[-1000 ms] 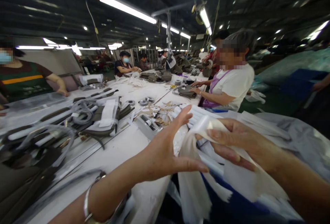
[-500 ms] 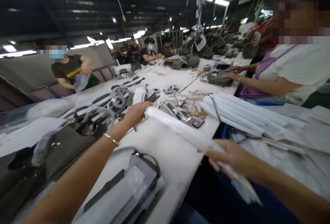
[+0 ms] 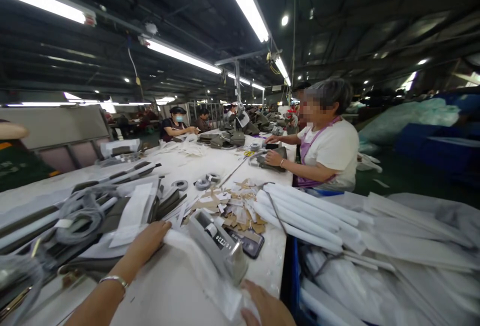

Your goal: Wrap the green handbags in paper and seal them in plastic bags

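Note:
A long white rolled sheet (image 3: 202, 263), soft and slightly crumpled, stretches between my two hands above the table's near part. My left hand (image 3: 152, 241), with a bracelet at the wrist, grips its far left end. At the bottom edge my right hand (image 3: 268, 306) is closed around the near end, partly cut off by the frame. A grey device (image 3: 217, 246) with a row of digits stands just behind the roll. Beside it lies a dark phone-like object (image 3: 245, 241). Left of my left hand are white paper strips (image 3: 135, 211) on dark olive bag pieces.
A pile of white rolls (image 3: 307, 211) lies at the table's right edge, over a blue bin (image 3: 296, 276) full of white sheets. Brown and white scraps (image 3: 240, 203) cover the table's middle. A co-worker (image 3: 330, 146) handles an olive bag at right; others sit farther back.
My view has turned right and up. My hands, still holding the white rolled sheet, now appear lower in view, with the right one nearer the bottom edge and the roll bent.

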`<state>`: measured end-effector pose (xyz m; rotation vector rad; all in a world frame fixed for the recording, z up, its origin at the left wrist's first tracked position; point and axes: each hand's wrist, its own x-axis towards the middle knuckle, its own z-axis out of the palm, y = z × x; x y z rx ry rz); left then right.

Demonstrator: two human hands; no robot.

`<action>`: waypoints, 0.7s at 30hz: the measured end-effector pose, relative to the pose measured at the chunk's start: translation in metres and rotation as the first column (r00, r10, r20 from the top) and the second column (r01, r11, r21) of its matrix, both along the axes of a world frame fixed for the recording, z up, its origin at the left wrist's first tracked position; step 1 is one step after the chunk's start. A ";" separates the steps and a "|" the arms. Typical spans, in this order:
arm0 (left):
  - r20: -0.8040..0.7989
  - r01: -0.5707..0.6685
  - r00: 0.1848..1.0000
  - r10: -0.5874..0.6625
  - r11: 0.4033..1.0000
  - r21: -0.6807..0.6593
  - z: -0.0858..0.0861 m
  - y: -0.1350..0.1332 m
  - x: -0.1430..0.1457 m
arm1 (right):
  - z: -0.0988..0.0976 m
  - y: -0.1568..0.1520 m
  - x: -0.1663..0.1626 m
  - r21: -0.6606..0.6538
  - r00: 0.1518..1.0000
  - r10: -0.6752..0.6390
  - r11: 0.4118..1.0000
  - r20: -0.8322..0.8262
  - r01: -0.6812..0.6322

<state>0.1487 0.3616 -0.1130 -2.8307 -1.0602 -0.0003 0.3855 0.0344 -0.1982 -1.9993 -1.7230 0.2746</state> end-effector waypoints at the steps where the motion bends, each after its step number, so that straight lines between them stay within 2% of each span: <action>1: -0.016 -0.007 1.000 0.006 1.000 -0.001 -0.003 0.000 0.003 | 0.003 -0.002 -0.004 0.026 0.995 -0.007 1.000 0.101 0.005; 3: -0.055 -0.022 0.998 0.023 1.000 0.003 -0.006 -0.002 0.010 | 0.014 -0.009 -0.011 0.038 0.970 -0.023 0.999 0.242 0.014; 5: -0.091 -0.034 0.995 0.036 0.999 0.027 -0.008 -0.004 0.014 | 0.027 -0.017 -0.012 0.037 0.949 -0.057 0.998 0.311 0.048; 7: -0.123 -0.051 0.991 0.057 0.997 0.055 -0.009 -0.004 0.017 | 0.038 -0.024 -0.009 0.057 0.935 -0.091 0.995 0.343 0.076; 10: -0.179 -0.062 0.981 0.070 0.997 0.051 -0.005 -0.007 0.018 | 0.049 -0.031 -0.001 0.145 0.933 -0.065 0.989 0.355 0.013; 13: -0.196 -0.045 0.980 0.047 0.999 0.016 0.012 -0.019 0.016 | 0.054 -0.035 0.001 0.224 0.923 0.026 0.967 0.384 -0.121; 15: -0.181 -0.021 0.983 0.020 1.000 -0.004 0.027 -0.037 0.015 | 0.052 -0.033 -0.002 0.215 0.901 0.137 0.946 0.412 -0.242; 18: -0.166 0.047 0.985 -0.056 0.997 -0.058 0.050 -0.074 0.011 | 0.040 -0.024 -0.004 0.139 0.844 0.326 0.898 0.425 -0.417; 21: -0.199 0.089 0.973 -0.119 0.984 -0.155 0.073 -0.119 -0.002 | 0.037 -0.018 -0.005 0.103 0.850 0.384 0.890 0.361 -0.445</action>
